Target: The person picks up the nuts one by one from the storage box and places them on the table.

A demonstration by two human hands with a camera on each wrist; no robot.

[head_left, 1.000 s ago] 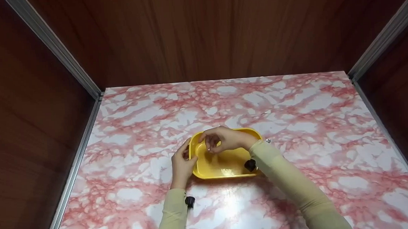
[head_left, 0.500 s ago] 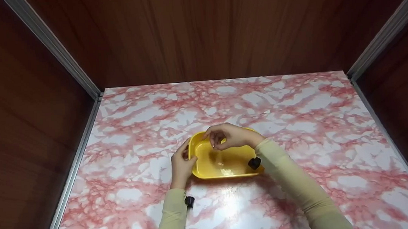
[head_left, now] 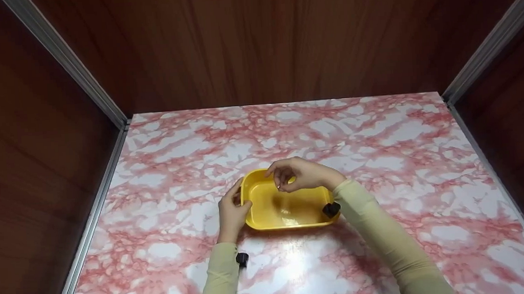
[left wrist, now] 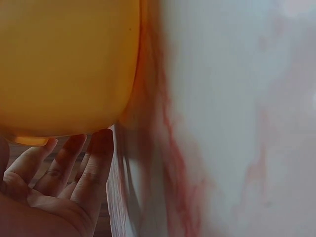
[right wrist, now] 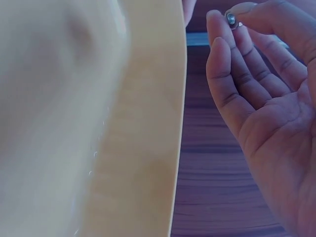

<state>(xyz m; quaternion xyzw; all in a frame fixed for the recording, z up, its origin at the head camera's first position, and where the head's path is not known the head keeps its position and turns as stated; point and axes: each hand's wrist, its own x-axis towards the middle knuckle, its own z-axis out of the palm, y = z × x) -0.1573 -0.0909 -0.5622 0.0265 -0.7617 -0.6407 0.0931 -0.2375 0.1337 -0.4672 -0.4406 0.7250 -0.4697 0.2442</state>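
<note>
A yellow plastic tub point(head_left: 289, 227) with rounded corners stands in front of me on the table. At its left end my left hand point(head_left: 233, 212) grips the wall, thumb over the rim and fingers outside. In the left wrist view those fingers touch the tub's amber-looking side point(left wrist: 69, 64). Above the tub's far part is my right hand point(head_left: 303, 173), its thumb and forefinger pinching a small silvery round metal piece point(right wrist: 231, 19). The piece is too small for me to tell its exact kind. The right sleeve hides the tub's right end.
Red-and-white marbled tabletop point(head_left: 165, 207) surrounds the tub. Dark wood panels point(head_left: 255, 43) rise at the back and both sides, with metal rails point(head_left: 75, 67) at the corners. A small black device point(head_left: 331, 209) is worn on each wrist.
My right hand has shifted slightly right above the tub, still pinching the metal piece. A small silvery thing right of the tub no longer shows; the sleeve covers that spot. The left hand keeps its grip.
</note>
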